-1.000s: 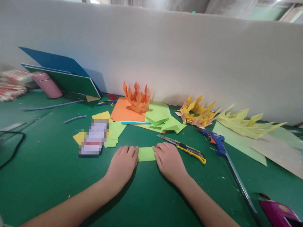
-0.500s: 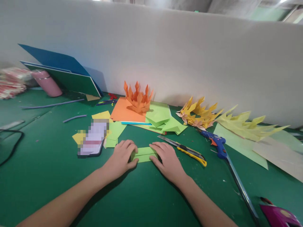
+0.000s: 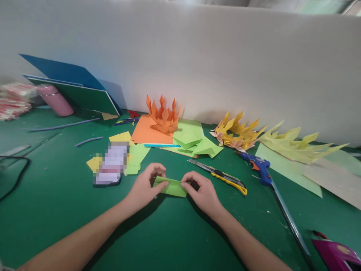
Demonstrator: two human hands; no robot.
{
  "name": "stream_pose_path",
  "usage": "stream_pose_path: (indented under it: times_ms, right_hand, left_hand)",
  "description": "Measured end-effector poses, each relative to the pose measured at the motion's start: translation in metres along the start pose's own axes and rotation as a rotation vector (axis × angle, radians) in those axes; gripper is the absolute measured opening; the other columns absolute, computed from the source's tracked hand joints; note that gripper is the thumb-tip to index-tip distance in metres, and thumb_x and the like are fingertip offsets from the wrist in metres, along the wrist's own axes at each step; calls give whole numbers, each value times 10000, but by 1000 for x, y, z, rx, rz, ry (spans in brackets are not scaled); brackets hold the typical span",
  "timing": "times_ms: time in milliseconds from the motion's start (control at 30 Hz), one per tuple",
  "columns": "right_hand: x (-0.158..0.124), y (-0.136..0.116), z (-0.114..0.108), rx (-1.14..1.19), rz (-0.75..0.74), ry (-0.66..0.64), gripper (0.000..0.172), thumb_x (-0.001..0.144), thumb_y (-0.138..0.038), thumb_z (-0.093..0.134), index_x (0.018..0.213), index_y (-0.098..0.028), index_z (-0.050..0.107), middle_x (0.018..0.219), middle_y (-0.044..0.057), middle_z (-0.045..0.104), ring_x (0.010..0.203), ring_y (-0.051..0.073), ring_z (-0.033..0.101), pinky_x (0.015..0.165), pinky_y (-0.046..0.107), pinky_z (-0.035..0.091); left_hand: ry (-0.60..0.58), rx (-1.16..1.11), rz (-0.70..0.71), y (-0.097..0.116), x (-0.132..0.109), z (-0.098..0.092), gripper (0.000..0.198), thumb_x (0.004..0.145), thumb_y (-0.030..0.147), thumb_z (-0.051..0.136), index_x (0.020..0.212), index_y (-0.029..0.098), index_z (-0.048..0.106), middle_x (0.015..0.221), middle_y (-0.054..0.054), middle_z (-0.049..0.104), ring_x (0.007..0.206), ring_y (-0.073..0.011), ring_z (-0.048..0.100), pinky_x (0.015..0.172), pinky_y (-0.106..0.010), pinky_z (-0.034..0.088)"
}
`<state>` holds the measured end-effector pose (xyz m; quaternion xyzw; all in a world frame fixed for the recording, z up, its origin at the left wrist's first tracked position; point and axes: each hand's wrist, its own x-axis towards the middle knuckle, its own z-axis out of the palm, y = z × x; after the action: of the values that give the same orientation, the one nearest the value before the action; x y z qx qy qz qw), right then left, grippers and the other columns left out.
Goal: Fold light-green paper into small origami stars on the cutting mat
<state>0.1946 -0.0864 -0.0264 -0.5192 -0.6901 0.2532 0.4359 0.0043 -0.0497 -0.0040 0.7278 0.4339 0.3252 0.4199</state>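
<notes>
A small folded piece of green paper (image 3: 174, 190) is held between my two hands, slightly raised over the table and tilted. My left hand (image 3: 148, 183) pinches its left end, thumb on the near face and fingers behind. At the right end, my right hand (image 3: 201, 190) grips it between thumb and fingertips. A lengthwise crease runs along the paper, partly covered by my thumbs. Just right of my right hand lies a yellow utility knife (image 3: 222, 177) with its blade out. A phone (image 3: 111, 165) rests on paper scraps left of my left hand.
Behind stand an orange paper crown (image 3: 164, 118), a yellow paper crown (image 3: 237, 131) and a pale-yellow crown strip (image 3: 299, 145). Green sheets (image 3: 188, 133) lie between. A blue glue gun (image 3: 262, 169) with a long glue stick is at right. A pink bottle (image 3: 55, 99) leans at left.
My hands have gone from lying over the paper flat on the table to pinching its ends. The paper has lifted and tilted.
</notes>
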Motion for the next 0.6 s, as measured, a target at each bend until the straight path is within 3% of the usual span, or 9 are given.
stream_pose_path:
  times_ms: [67, 100, 167, 300, 400, 600]
  right_hand:
    - [-2, -3, 4, 145, 79, 28, 38, 786, -228, 530, 799, -203, 505, 667, -19, 569, 566, 125, 538, 515, 219, 433]
    - [-4, -5, 5, 195, 87, 14, 102, 781, -230, 533, 872, -202, 495, 681, -21, 569, 580, 127, 548, 522, 218, 442]
    - [-6, -10, 6, 213, 49, -120, 264, 795, -216, 519, 1054, -203, 469, 694, -25, 589, 605, 133, 568, 561, 228, 458]
    - [-9, -19, 5, 55, -158, -383, 427, 791, -248, 607, 1203, -236, 498, 1086, 70, 630, 956, 207, 575, 815, 322, 455]
    - [-9, -17, 5, -25, -254, -436, 492, 778, -220, 630, 1250, -249, 495, 1130, 68, 631, 989, 224, 542, 855, 352, 433]
    - [-6, -8, 10, -65, -364, -354, 410, 823, -75, 426, 1170, -227, 583, 924, 50, 703, 776, 189, 559, 713, 306, 437]
  left_hand:
    - [92, -186, -83, 0, 2, -1, 282, 730, 255, 565, 971, 207, 427, 805, 13, 541, 738, -127, 561, 632, -255, 482]
    - [135, -253, -122, 0, 3, -1, 301, 723, 279, 581, 973, 210, 427, 816, 12, 543, 748, -124, 562, 637, -251, 482]
    - [214, -362, -179, 1, 5, -1, 327, 704, 311, 613, 960, 217, 431, 852, 10, 554, 772, -121, 562, 664, -246, 480]
    - [291, -432, -171, 4, 5, 0, 292, 657, 337, 674, 844, 209, 489, 824, 23, 569, 729, -109, 540, 653, -220, 455]
    - [249, -361, -168, 6, 3, 2, 202, 675, 354, 661, 765, 190, 585, 738, 23, 582, 656, -109, 516, 607, -218, 435]
    - [84, -359, -245, 8, -1, 8, 237, 675, 346, 662, 850, 192, 701, 855, -34, 709, 769, -163, 613, 687, -266, 485]
